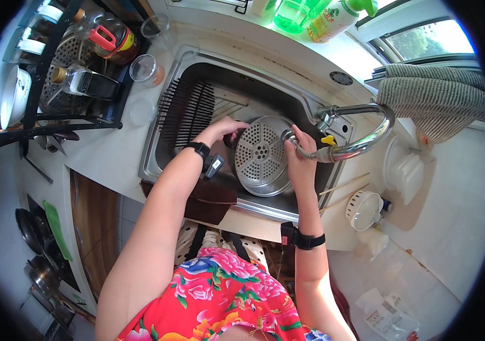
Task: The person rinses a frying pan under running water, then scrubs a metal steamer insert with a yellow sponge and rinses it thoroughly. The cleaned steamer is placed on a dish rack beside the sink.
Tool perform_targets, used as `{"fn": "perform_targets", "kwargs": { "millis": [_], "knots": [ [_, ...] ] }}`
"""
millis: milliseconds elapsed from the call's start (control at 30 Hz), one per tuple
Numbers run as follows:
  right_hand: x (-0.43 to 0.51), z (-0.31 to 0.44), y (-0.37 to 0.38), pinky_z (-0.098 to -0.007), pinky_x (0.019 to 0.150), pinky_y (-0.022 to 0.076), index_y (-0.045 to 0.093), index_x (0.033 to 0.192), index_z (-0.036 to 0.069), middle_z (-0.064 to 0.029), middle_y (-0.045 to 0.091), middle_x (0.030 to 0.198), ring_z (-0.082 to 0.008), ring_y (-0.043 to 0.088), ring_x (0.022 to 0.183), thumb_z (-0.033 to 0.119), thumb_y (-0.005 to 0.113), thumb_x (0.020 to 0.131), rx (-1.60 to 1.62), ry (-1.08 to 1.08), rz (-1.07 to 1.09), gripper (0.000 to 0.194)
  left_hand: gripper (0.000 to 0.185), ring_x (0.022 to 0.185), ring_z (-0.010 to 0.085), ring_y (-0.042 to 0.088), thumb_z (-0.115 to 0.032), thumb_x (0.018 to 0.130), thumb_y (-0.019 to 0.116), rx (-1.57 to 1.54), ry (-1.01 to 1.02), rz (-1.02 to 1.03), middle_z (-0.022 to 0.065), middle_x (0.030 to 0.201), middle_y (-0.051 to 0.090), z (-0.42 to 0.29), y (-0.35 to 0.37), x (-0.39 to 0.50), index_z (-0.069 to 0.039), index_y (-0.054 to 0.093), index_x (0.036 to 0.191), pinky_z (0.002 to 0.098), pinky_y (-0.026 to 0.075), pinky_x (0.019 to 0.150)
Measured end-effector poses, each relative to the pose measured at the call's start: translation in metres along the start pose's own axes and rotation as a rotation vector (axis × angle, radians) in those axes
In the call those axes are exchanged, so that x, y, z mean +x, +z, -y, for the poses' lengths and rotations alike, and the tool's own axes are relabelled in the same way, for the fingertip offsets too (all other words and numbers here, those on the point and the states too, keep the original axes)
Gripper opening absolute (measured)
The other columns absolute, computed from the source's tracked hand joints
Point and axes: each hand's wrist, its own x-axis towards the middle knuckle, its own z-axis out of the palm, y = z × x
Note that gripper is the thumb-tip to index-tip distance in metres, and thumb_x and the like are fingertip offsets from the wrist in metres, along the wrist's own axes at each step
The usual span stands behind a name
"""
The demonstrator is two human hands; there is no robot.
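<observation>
A round metal steamer insert (261, 155) with a perforated base is tilted inside the stainless steel sink (146, 164). My left hand (226, 127) grips it at its left side by a dark handle (228, 140), with some fingers hidden behind. On the other side, my right hand (301, 147) is closed around the metal spray head (288, 136) of the faucet, close to the insert's rim. The faucet's flexible hose (307, 155) runs from that hand to the curved chrome spout (381, 134). Whether water is flowing cannot be told.
A dark slatted drying rack (189, 108) occupies the sink's left side. A brown cloth (208, 202) hangs over the front edge. Chopsticks (345, 184) and a patterned white bowl (359, 211) lie to the right. Bottles (97, 84) and clear plastic cups (144, 70) stand left; a striped towel (430, 96) hangs back right.
</observation>
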Motion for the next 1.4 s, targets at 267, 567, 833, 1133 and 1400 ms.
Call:
{"fn": "perform_targets", "kwargs": {
  "millis": [267,567,833,1133,1400],
  "knots": [
    [-0.003,0.016,-0.014,-0.0341,0.093,0.0434,0.062,0.123,0.006,-0.0129,0.06,0.11,-0.0247,0.056,0.104,0.016,0.066,0.086,0.162,0.178,0.157,0.039,0.026,0.053,0.0179,0.052,-0.016,0.073,0.078,0.34,0.514,-0.335,0.0041,0.059,0.054,-0.018,0.081,-0.113,-0.004,0.055,0.069,0.0336,0.043,0.053],
    [-0.011,-0.006,-0.022,-0.0374,0.081,0.0469,0.064,0.119,0.007,-0.0171,0.066,0.108,-0.0301,0.061,0.095,0.02,0.065,0.087,0.005,0.111,0.083,0.034,0.019,0.083,0.0388,0.064,-0.02,0.08,0.067,1.147,0.812,-0.585,0.019,0.083,0.066,-0.062,0.09,-0.201,-0.003,0.066,0.088,0.0475,0.052,0.073],
    [-0.012,-0.002,0.029,-0.0252,0.077,0.0483,0.059,0.13,0.013,0.001,0.06,0.1,-0.0086,0.057,0.086,0.013,0.066,0.09,0.79,0.316,-0.059,0.041,0.029,0.058,0.0204,0.054,-0.02,0.075,0.077,0.727,0.833,-0.653,0.0143,0.065,0.06,-0.067,0.043,-0.208,0.003,0.058,0.074,0.0344,0.045,0.058],
    [-0.014,-0.006,-0.019,-0.0309,0.082,0.0493,0.064,0.12,0.005,-0.0124,0.071,0.095,-0.0175,0.066,0.09,0.022,0.067,0.081,0.364,0.415,0.281,0.043,0.027,0.046,0.0058,0.041,-0.012,0.08,0.076,0.361,0.656,-0.585,-0.0039,0.058,0.049,-0.032,0.042,-0.202,-0.009,0.051,0.07,0.0247,0.032,0.041],
    [-0.019,0.005,-0.001,-0.0276,0.057,0.049,0.068,0.113,0.006,-0.0016,0.064,0.077,-0.0096,0.06,0.068,0.027,0.067,0.084,0.7,0.6,0.328,0.036,0.038,0.041,0.0031,0.031,-0.005,0.086,0.067,-0.152,0.565,-0.577,-0.0089,0.055,0.036,-0.023,0.067,-0.199,-0.017,0.037,0.065,0.0225,0.025,0.039]
  ]
}}
